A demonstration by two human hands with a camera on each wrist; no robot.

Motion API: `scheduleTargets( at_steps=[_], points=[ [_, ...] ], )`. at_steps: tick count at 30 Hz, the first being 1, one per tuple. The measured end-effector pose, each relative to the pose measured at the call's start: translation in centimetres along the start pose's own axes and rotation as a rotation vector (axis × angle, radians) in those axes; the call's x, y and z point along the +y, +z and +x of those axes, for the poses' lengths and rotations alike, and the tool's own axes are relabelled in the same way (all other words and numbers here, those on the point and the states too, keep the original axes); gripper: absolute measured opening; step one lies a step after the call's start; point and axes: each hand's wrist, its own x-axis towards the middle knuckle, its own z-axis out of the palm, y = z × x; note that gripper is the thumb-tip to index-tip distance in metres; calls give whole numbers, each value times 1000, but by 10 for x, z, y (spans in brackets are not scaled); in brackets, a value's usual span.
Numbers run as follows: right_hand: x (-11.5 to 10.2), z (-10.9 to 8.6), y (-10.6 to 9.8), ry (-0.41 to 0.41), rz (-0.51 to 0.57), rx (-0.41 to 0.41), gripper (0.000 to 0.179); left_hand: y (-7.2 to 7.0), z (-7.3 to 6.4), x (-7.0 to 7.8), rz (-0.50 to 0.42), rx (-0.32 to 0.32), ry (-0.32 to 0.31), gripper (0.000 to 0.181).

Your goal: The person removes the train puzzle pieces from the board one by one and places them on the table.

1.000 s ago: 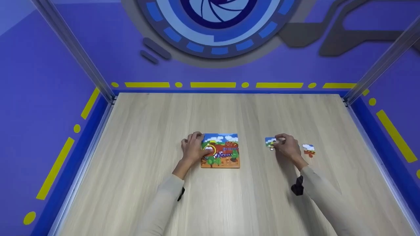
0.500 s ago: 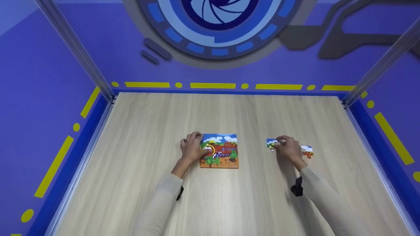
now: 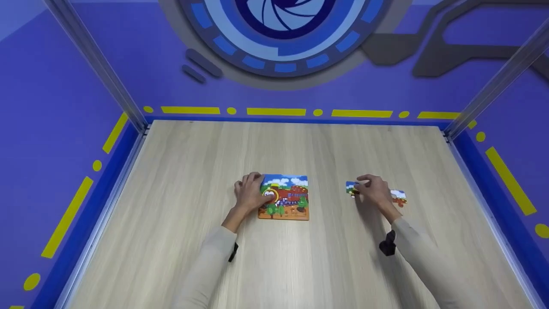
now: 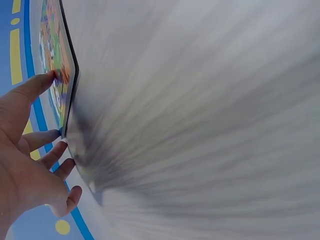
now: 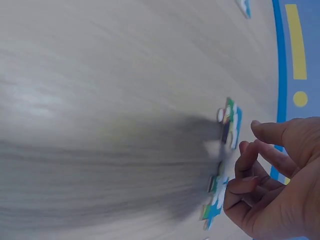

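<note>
Beige sleeves (image 3: pixel 206 266) stretch up the wood-grain table (image 3: pixel 300 266) from the near side of a train jigsaw board (image 3: pixel 285 206), where the left hand (image 3: pixel 250 195) grips the board's left edge, thumb pressed on the picture and fingers against the side. Right of the board, the right hand (image 3: pixel 376 192) reaches in with thumb and forefinger slightly parted, seemingly holding nothing, at a loose puzzle piece (image 3: pixel 350 188); whether it touches is too close to call. A second loose piece (image 3: pixel 399 197) lies farther right of the board. The step appears to be picking up a piece while the board is steadied; the next move calls for a careful pinch on a thin edge, then a lift toward the board. Well beyond the board stands a blue-purple wall (image 3: pixel 133 64). Compared with a second ago, the left hand's grip looks unchanged, while the right hand covers slightly more of both pieces.
</note>
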Motion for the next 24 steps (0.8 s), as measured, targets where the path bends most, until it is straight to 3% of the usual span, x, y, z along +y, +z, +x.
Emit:
scheduleTargets(
  at_steps=[5, 11, 17, 20, 24],
  points=[
    [-9, 0, 5, -13, 83, -43, 34, 1, -1, 3, -8, 4, 28, 70],
    [-26, -5, 25, -50, 176, -133, 29, 3, -9, 10, -32, 36, 152, 53],
    [-45, -10, 52, -113, 181, -197, 24, 9, -15, 16, -57, -54, 225, 52],
    [-51, -11, 64, -143, 203, -237, 24, 14, -18, 19, -12, -68, 237, 55],
    [-57, -10, 79, -190, 209, -275, 27, 20, -22, 26, 93, -35, 205, 58]
  ],
)
